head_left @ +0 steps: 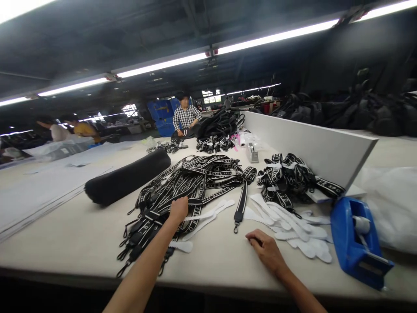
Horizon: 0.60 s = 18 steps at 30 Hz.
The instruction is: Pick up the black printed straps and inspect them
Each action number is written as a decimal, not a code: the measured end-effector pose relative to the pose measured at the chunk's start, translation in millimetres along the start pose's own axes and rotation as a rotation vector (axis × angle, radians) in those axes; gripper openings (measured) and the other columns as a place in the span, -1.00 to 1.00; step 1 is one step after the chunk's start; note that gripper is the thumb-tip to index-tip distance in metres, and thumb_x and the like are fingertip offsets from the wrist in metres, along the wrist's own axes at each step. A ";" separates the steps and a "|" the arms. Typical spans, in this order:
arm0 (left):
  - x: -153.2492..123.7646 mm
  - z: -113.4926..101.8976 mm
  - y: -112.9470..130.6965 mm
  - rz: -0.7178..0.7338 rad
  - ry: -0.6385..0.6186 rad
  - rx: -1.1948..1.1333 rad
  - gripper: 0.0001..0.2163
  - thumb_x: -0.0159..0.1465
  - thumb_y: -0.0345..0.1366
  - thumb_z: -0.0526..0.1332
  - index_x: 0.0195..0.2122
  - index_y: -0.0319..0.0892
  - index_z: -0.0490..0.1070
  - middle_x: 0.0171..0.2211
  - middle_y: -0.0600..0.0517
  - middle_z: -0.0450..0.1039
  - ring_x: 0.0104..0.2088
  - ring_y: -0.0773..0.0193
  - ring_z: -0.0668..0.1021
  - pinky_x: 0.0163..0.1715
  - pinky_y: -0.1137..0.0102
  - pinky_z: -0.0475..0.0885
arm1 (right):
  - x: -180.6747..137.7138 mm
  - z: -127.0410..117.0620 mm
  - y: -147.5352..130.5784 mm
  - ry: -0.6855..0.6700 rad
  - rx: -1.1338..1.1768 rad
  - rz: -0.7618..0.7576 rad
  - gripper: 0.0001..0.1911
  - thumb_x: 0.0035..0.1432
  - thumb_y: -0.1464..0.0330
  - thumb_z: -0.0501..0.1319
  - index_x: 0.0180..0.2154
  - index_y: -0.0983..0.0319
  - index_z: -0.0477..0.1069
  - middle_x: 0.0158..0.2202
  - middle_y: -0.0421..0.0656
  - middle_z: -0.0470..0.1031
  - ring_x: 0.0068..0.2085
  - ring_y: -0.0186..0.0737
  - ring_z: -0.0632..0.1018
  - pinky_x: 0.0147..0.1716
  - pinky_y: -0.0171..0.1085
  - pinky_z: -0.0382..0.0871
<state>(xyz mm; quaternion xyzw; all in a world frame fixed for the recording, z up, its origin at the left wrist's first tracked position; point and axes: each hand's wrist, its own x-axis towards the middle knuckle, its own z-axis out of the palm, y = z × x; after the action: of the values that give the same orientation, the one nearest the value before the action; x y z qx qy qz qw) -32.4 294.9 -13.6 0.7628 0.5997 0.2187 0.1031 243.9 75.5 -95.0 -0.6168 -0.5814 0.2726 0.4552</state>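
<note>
A heap of black webbing straps with white lettering and dark snap hooks spreads over the table. My left hand is closed at the near side of this heap, on a strap; its fingertips are partly hidden. White scalloped-edge strips lie beside it, some over the straps. My right hand rests low over the table with curled fingers, and nothing shows in them. Just beyond it lies a single strap end with a hook. More white strips are fanned out to its right.
A blue tape dispenser stands at right, near a white upright board. Bundled straps lie before the board. A black roll is at left, a clear dispenser further back. A person in checks works across the table.
</note>
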 end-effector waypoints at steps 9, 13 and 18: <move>13.4 -87.0 74.7 0.104 0.225 -0.494 -0.69 0.20 -0.47 0.00 -0.14 -0.13 0.47 -0.57 0.09 0.45 -0.48 0.20 0.53 -0.31 0.33 0.39 | 1.3 2.0 3.5 -0.005 0.020 0.022 -0.76 0.20 0.30 0.08 -0.29 0.20 0.51 -0.29 -0.11 0.54 -0.21 -0.11 0.53 -0.14 -0.16 0.34; 8.1 -100.6 108.2 0.136 0.169 -0.874 -0.72 0.20 -0.36 0.05 -0.09 -0.15 0.44 -0.39 0.03 0.55 -0.41 0.22 0.58 -0.34 0.34 0.48 | 0.4 4.6 10.6 -0.012 0.036 0.011 -0.73 0.22 0.27 0.07 -0.31 0.20 0.51 -0.31 -0.12 0.53 -0.23 -0.11 0.52 -0.16 -0.14 0.33; -19.4 -102.4 147.3 0.127 -0.045 -1.234 -0.75 0.16 -0.24 0.22 -0.15 -0.20 0.44 -0.40 0.00 0.56 -0.43 0.24 0.60 -0.30 0.30 0.53 | 4.9 8.8 13.8 0.072 0.215 0.090 -0.49 0.14 0.17 0.18 0.10 0.22 0.31 -0.25 -0.13 0.48 -0.36 -0.20 0.49 -0.31 -0.18 0.38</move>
<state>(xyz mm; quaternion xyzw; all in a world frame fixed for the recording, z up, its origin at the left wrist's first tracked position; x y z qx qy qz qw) 45.3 227.3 134.5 0.6014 0.3138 0.5146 0.5244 243.6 83.7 -110.1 -0.5993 -0.5037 0.3313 0.5267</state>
